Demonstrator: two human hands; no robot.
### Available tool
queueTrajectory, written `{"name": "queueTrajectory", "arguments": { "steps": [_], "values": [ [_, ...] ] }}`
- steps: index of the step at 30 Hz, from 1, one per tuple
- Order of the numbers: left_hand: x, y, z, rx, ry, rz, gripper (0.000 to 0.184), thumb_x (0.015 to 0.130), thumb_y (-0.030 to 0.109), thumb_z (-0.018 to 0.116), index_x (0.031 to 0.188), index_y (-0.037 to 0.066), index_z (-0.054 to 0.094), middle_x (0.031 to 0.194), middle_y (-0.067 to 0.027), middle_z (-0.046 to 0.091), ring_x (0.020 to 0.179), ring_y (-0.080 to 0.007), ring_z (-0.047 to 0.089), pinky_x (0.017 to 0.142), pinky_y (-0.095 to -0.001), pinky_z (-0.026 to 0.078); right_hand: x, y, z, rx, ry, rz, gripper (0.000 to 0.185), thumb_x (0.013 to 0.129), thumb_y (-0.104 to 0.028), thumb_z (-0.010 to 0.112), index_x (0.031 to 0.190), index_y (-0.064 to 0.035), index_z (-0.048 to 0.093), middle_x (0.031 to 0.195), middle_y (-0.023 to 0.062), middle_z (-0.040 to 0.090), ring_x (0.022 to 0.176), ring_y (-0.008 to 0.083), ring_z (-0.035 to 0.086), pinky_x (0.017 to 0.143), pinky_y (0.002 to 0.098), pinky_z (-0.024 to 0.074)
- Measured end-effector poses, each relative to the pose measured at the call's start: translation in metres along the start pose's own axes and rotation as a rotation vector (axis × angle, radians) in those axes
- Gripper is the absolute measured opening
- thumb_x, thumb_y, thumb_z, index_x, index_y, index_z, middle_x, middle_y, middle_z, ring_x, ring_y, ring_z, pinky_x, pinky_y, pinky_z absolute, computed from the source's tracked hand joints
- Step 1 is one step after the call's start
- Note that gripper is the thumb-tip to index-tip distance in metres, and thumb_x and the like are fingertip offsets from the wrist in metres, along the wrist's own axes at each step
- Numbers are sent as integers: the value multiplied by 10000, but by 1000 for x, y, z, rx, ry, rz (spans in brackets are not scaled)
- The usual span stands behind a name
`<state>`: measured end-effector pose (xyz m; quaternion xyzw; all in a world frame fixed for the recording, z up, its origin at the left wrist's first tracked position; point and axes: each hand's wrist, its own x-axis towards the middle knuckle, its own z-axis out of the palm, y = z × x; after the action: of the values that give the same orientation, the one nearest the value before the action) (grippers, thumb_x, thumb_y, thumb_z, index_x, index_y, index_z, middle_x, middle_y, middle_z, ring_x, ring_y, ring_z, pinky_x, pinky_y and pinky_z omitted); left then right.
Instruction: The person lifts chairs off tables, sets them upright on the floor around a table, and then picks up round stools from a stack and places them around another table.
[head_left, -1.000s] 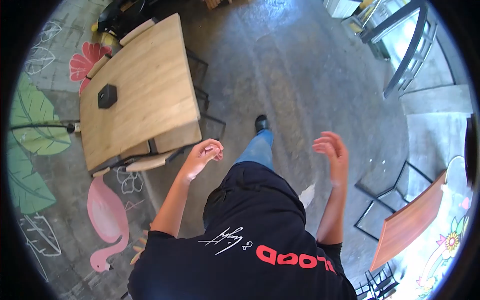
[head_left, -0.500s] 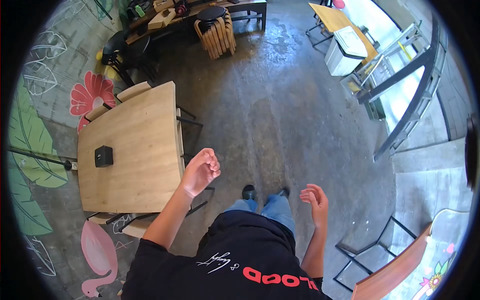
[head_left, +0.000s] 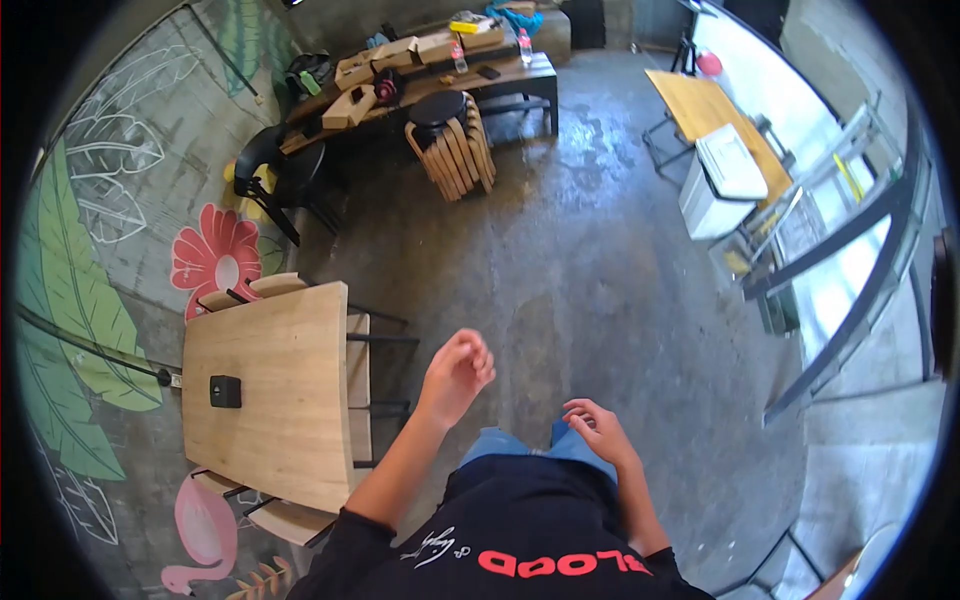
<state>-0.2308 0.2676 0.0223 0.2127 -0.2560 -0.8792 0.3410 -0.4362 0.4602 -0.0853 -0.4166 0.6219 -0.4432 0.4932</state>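
Note:
My left hand (head_left: pixel 458 378) is raised in front of my body, left of centre, its fingers curled loosely and nothing visible between them. Lower and to the right, my right hand (head_left: pixel 598 430) hovers near my waist with fingers partly bent and apart, holding nothing. Neither hand touches anything. Nearest to my left hand is a light wooden table (head_left: pixel 275 400) with a small black box (head_left: pixel 225 391) on it. Chairs are tucked around that table.
Ahead stand a stack of wooden-legged stools (head_left: pixel 450 150) and a long bench table (head_left: pixel 530 72) with boxes and bottles. A white bin (head_left: pixel 715 190) stands by a yellowish table (head_left: pixel 700 105) at the right. A dark curved metal frame (head_left: pixel 870 300) borders the right side.
The view has tilted up, bringing the far tables and stools into sight. The wooden table sits lower in view. My hands are closer together, and my feet have left the view.

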Motion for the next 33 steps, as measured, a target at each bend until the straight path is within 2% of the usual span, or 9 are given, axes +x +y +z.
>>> {"name": "queueTrajectory", "arguments": {
  "steps": [3,9,12,16,20,24,27,30,33],
  "values": [
    [17,-5,-9,417,129,62,91,925,154,507,903,66,518,717,-25,488,681,-144,496,640,-279,407,63,-25,-60,-40,-18,-30,232,917,-112,570,1137,-39,585,911,76,674,825,134,629,747,280,499],
    [48,-5,-31,288,400,88,91,911,58,459,889,49,547,743,-28,533,699,-126,528,654,-261,435,192,-80,-136,-80,-29,-193,222,919,-77,555,1134,-26,582,919,63,675,836,124,634,740,262,499],
    [85,9,-56,192,447,196,110,905,42,444,879,44,551,736,-29,535,687,-130,532,645,-268,451,254,-101,-142,-9,-96,-211,222,920,-77,555,1135,-29,581,927,64,675,848,126,635,747,267,500],
    [166,44,-81,155,502,273,131,902,33,428,868,42,555,716,-33,535,654,-128,535,620,-250,454,346,-144,-152,-196,-265,-242,229,923,-75,555,1146,-33,579,936,64,675,861,124,634,758,271,500],
    [267,83,-91,436,546,207,120,916,98,478,880,60,585,741,-10,560,671,-97,539,638,-222,444,433,-179,-179,-215,-192,-269,243,924,-73,555,1163,-33,573,936,67,671,862,119,632,760,268,497],
    [365,128,-72,728,242,115,139,933,166,509,931,63,602,795,0,565,721,-99,543,662,-257,452,482,-173,-202,19,29,-199,242,937,-89,540,1170,-35,573,945,73,661,856,118,627,754,262,493],
    [427,162,-61,1323,-8,162,159,930,201,523,978,80,614,860,-15,590,750,-143,578,686,-284,470,508,-140,-227,32,72,-37,301,944,-169,557,1216,-41,545,1005,82,649,878,146,627,729,254,490],
    [484,178,-72,1995,-379,234,165,919,199,533,995,85,626,919,-44,600,782,-203,597,704,-306,479,530,-69,-279,-293,-56,254,296,939,-209,571,1200,-70,563,986,79,647,826,145,632,729,271,503],
    [548,186,-64,1855,-501,58,158,891,139,554,1005,67,636,946,-70,616,819,-251,604,733,-330,489,560,-83,-319,-295,-159,742,350,923,-272,597,1220,-92,556,994,77,644,808,154,636,704,293,518]
  ]
}}
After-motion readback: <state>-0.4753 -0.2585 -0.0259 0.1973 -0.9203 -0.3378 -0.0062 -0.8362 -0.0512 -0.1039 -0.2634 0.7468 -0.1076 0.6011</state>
